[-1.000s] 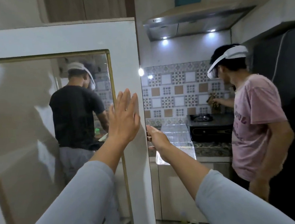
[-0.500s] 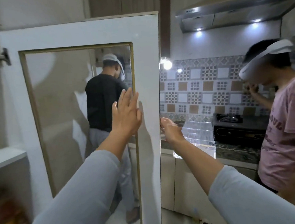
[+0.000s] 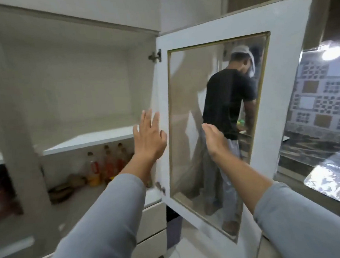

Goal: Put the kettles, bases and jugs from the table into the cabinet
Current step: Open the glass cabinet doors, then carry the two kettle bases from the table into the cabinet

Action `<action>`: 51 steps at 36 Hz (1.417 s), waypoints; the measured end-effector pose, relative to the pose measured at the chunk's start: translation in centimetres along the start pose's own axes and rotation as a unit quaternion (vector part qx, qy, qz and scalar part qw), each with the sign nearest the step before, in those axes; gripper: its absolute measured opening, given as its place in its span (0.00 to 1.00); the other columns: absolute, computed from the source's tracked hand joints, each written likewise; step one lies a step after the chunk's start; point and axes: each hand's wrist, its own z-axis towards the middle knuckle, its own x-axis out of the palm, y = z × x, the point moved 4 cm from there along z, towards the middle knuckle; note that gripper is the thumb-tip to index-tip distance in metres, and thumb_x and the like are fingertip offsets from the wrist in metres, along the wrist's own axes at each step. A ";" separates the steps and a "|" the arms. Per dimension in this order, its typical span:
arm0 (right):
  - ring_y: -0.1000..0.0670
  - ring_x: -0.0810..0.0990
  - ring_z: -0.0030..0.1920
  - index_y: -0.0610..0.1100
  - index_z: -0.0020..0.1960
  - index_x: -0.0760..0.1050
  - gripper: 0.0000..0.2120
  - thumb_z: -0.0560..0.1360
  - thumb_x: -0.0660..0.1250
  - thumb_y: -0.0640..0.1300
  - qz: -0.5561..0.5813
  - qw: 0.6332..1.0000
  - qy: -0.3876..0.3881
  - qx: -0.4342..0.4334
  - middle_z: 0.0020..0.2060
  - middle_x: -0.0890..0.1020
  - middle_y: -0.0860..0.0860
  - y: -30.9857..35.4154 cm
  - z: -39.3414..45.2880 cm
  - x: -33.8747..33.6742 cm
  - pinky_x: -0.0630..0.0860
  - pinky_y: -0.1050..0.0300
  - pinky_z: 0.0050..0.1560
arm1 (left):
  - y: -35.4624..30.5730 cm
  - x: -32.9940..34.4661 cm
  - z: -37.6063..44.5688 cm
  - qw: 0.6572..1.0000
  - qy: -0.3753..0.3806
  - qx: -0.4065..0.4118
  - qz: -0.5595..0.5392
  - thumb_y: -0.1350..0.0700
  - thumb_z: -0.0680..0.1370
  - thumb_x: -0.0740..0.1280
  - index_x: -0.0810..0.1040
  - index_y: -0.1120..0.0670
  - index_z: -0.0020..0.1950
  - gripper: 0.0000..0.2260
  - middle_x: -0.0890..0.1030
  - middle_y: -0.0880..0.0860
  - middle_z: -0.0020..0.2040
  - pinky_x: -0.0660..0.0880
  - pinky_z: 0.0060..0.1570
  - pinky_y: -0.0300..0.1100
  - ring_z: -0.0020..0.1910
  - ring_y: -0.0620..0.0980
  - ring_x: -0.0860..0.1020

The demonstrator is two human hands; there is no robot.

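The cabinet (image 3: 88,139) stands open in front of me, with a bare white upper shelf. Its white door (image 3: 295,78) with a glass pane is swung out to the right. My left hand (image 3: 148,139) is spread flat, fingers apart, at the hinge side of the door. My right hand (image 3: 214,138) is held up in front of the glass pane, fingers together, holding nothing. No kettle, base or jug is in view.
Several bottles (image 3: 106,164) and a dark object stand on the lower shelf. Drawers (image 3: 150,232) sit below the cabinet. A person in a black shirt (image 3: 228,102) shows through the glass. A counter with shiny foil (image 3: 336,181) and a tiled wall lie to the right.
My view has swung left, so the cabinet interior now shows. The door has swung wider open. My right hand has left the door's edge and now hangs before the glass.
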 end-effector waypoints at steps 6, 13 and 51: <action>0.46 0.69 0.68 0.45 0.69 0.70 0.21 0.81 0.51 0.52 0.006 0.993 0.104 -0.049 0.69 0.72 0.46 3.5 -2.6 9.6 0.62 0.57 0.61 | 10.2 -6.6 -3.2 0.991 -0.043 -0.103 0.068 0.55 0.79 0.57 0.54 0.54 0.78 0.28 0.49 0.52 0.80 0.52 0.73 0.57 0.79 0.51 0.46; 0.47 0.68 0.70 0.43 0.70 0.68 0.21 0.82 0.52 0.50 0.059 0.973 0.210 -0.079 0.70 0.71 0.47 7.2 -6.7 20.9 0.59 0.61 0.59 | 20.2 -13.1 -8.7 0.969 -0.070 -0.198 0.129 0.55 0.79 0.59 0.55 0.55 0.77 0.28 0.51 0.53 0.79 0.54 0.72 0.57 0.79 0.52 0.48; 0.37 0.76 0.61 0.42 0.72 0.66 0.23 0.77 0.60 0.43 -0.196 0.602 0.714 -0.300 0.68 0.69 0.40 6.3 -45.8 76.2 0.76 0.48 0.57 | 60.5 -25.5 -51.3 0.620 -0.053 -0.771 0.131 0.53 0.79 0.59 0.68 0.60 0.70 0.21 0.69 0.61 0.69 0.68 0.65 0.49 0.68 0.60 0.69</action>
